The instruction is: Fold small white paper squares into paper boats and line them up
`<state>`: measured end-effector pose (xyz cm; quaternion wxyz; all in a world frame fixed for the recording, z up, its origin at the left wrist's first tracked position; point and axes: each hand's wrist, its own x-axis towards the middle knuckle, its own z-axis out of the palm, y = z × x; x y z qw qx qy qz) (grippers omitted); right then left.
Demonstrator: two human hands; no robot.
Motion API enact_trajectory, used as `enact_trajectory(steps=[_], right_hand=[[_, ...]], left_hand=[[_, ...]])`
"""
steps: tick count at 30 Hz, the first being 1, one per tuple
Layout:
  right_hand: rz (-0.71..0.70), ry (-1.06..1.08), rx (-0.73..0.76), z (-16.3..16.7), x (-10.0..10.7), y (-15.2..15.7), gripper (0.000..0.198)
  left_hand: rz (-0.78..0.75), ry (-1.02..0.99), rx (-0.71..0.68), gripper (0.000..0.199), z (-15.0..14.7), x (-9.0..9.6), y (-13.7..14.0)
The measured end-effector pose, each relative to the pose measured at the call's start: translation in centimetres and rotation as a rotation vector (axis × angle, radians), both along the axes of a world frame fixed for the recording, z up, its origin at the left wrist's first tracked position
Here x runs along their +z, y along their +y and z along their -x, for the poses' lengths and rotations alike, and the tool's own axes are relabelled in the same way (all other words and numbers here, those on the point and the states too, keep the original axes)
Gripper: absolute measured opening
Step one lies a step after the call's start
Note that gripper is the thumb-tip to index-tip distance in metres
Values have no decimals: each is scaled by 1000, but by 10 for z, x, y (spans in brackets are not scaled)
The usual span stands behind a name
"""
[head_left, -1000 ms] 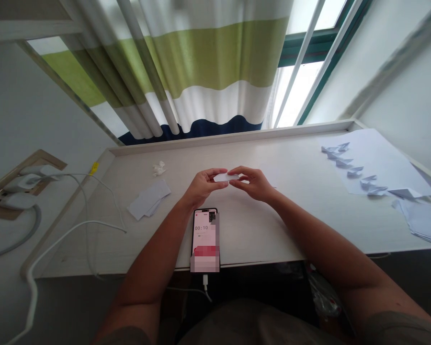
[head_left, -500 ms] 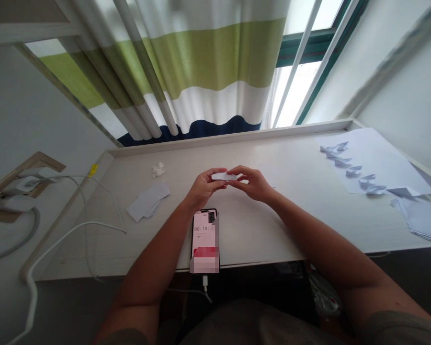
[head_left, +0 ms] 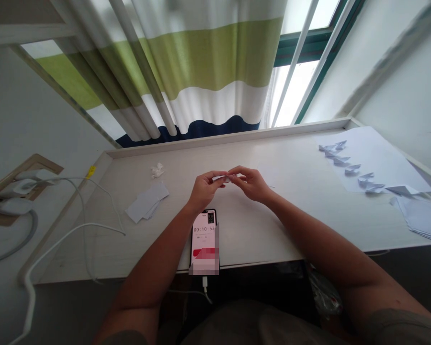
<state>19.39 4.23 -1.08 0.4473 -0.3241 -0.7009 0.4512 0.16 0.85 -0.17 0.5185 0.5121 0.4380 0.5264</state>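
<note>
Above the middle of the white desk (head_left: pixel 244 230), my left hand (head_left: pixel 205 188) and my right hand (head_left: pixel 250 183) meet fingertip to fingertip. Between them they pinch a small piece of folded white paper (head_left: pixel 221 178), mostly covered by the fingers. Both hands are closed on it. Just below my left wrist lies a phone (head_left: pixel 204 239) with a running timer on its screen. Several small folded paper shapes (head_left: pixel 352 169) stand in a slanting row at the right, on a large white sheet (head_left: pixel 384 158).
Loose paper slips (head_left: pixel 147 201) and a crumpled tissue (head_left: pixel 158 169) lie on the left. A paper stack (head_left: pixel 416 218) sits at the right edge. White cables (head_left: pixel 104 225) run from a wall socket (head_left: pixel 21 187) across the desk's left end. A curtain (head_left: pixel 208 57) hangs behind.
The folded paper has turned in my fingers and shows less of its white face. My fingertips have drawn closer together along its top edge.
</note>
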Motion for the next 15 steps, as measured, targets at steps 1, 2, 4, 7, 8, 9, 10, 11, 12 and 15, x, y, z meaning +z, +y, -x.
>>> enact_trajectory(steps=[1,2,4,7,8,9,10,11,12,15], right_hand=[[0,5,-12,1,-1,1,47],[-2,12,-26,1,-2,1,48],[-12,29,-59,3,-4,2,49],[-45,60,-110,4,-7,3,49],[-55,71,-124,4,-7,3,48],[-64,83,-133,4,-8,3,47],[-72,96,-137,4,-9,3,45],[-79,110,-136,4,-9,3,43],[-88,122,-131,4,-9,2,40],[-112,139,-108,1,-5,2,35]], left_hand=[[-9,5,14,33,-1,-1,0],[-20,10,29,34,-1,-1,0],[-41,12,60,35,-3,-3,0],[-69,14,139,31,-2,-3,1],[-72,18,164,30,-1,-3,1],[-73,25,181,30,-1,-3,1],[-74,33,192,31,0,-3,1],[-77,38,199,32,1,-2,1],[-84,39,203,34,2,-1,1],[-108,21,196,40,3,2,0]])
